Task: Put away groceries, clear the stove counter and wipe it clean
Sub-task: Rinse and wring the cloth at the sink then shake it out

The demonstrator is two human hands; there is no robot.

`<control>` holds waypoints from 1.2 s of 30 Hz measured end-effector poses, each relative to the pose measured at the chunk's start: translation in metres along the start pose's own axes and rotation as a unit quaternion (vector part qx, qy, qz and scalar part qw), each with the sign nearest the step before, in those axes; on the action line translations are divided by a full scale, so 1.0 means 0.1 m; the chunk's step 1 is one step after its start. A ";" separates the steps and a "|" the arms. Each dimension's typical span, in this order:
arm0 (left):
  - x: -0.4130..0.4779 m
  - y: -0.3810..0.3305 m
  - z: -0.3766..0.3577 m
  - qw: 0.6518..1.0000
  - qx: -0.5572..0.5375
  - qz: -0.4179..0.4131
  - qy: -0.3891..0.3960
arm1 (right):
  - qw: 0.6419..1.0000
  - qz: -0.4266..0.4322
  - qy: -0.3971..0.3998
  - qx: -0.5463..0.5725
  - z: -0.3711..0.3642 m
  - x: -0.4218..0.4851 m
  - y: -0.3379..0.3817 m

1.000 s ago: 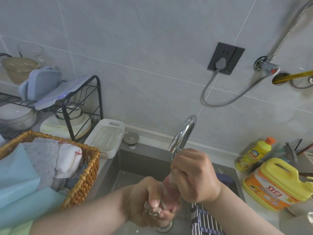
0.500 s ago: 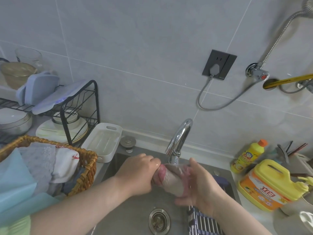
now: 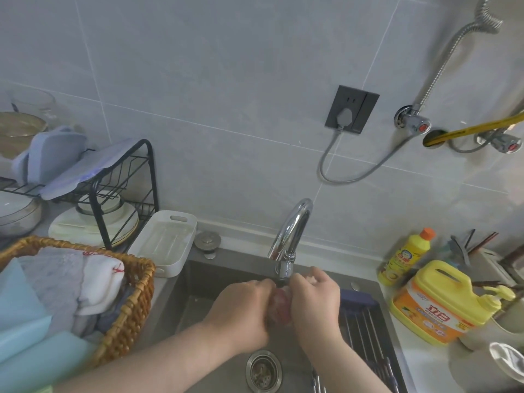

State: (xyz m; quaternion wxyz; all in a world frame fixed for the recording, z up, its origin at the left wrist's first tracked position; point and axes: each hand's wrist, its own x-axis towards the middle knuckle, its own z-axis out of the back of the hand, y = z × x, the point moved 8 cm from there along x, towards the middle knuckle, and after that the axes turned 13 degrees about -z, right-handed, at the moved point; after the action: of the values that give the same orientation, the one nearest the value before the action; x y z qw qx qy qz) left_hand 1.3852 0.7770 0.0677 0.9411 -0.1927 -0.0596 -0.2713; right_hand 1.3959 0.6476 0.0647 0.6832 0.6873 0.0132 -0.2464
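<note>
Over the grey sink, both my hands hold a wet pink cloth right under the spout of the chrome tap. My left hand grips its left side, fingers curled round it. Against the cloth's right side, my right hand also closes around it. Most of the cloth is hidden between the hands. The sink drain lies just below my wrists.
A wicker basket of folded cloths stands at the left, with a white tray and a black dish rack behind it. Yellow detergent bottles stand right of the sink. A roll-up drying rack covers the sink's right side.
Both hands have closed in on the pink cloth and bunched it up under the tap; a second ago they wrung it lower down over the drain.
</note>
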 end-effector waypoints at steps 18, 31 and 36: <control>-0.16 -0.31 -0.17 0.722 -0.651 0.022 0.233 | 0.848 0.455 0.122 -0.241 -0.33 -0.51 0.73; -0.28 -0.39 -0.30 0.603 -0.737 0.022 0.305 | 0.805 0.523 0.149 -0.236 -0.36 -0.72 0.79; -0.22 -0.29 -0.25 0.667 -0.686 0.049 0.286 | 0.823 0.499 0.115 -0.246 -0.31 -0.55 0.75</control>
State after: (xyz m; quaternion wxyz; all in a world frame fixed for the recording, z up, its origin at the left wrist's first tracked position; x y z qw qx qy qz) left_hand 1.3513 0.7553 0.0496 0.5260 -0.6998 0.4248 -0.2306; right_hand 1.3839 0.6895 0.1529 0.8528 0.4324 -0.1926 0.2206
